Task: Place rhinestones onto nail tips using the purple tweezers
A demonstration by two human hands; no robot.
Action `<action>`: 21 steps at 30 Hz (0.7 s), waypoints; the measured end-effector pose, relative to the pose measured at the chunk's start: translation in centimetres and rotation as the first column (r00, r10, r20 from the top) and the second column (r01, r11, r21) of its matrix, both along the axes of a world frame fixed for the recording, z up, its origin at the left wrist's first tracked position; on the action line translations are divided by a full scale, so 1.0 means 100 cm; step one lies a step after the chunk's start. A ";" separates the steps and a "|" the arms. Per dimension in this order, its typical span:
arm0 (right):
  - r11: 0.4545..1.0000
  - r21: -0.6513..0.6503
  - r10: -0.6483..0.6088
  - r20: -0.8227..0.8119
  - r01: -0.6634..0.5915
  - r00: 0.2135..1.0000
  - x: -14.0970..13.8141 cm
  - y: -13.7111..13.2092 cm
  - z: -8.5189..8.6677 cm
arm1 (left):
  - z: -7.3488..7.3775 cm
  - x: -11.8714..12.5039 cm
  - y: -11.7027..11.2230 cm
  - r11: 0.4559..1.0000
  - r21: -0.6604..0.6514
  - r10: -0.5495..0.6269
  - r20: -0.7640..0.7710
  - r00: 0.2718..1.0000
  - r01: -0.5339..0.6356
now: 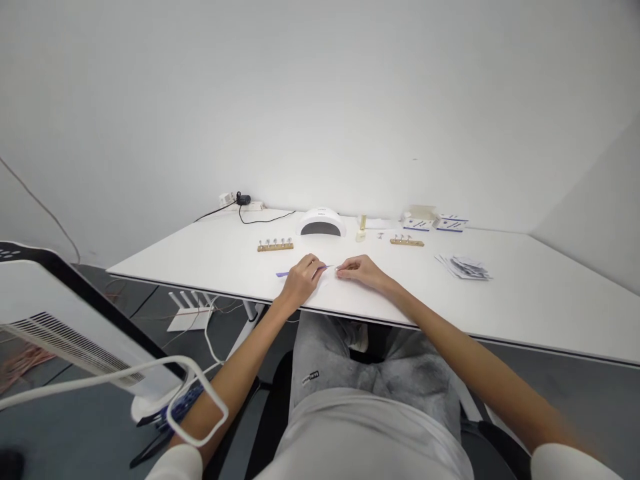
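Observation:
Above the front edge of the white table, my left hand (301,279) is closed around a thin purple tool with a fine pale tip (283,274). That tip points right, toward my other hand. My right hand (361,269) is pinched close to it, on something small and pale that is too tiny to name. Behind the left hand lies a wooden strip with several small upright holders (275,247). A second such strip (407,243) sits behind and right of the right hand. Between the strips are a small bottle (361,235) and a little loose metal piece (381,235).
A white dome-shaped nail lamp (321,221) stands at the back. Open boxes (419,219) lean near the wall. Flat packets (463,267) are piled on the right. A black adapter (243,199) trails a cable. A white appliance (75,320) stands left, a router (191,317) below.

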State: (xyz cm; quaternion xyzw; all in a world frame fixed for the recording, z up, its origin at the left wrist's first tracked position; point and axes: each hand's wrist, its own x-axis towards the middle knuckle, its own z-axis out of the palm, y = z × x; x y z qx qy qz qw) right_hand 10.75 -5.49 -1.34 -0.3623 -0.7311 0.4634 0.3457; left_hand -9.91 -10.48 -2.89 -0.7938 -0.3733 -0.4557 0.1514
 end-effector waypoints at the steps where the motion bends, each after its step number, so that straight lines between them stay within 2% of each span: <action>1: 1.000 -0.007 -0.003 -0.007 0.003 1.000 0.000 -0.002 0.000 | -0.001 0.000 0.000 1.000 0.017 0.002 -0.015 1.000 -0.002; 8: 0.996 -0.092 -0.017 -0.033 0.014 0.999 0.002 -0.002 0.001 | -0.003 0.001 0.001 0.997 0.063 0.040 -0.094 0.995 -0.034; 16: 0.997 -0.074 0.002 -0.007 -0.002 1.000 0.001 -0.001 0.001 | -0.003 0.001 0.000 0.999 -0.006 0.051 -0.125 0.991 -0.052; 21: 0.997 -0.074 0.020 -0.018 -0.021 1.000 0.001 0.001 0.001 | -0.003 0.002 -0.001 0.998 0.015 0.065 -0.163 0.985 -0.063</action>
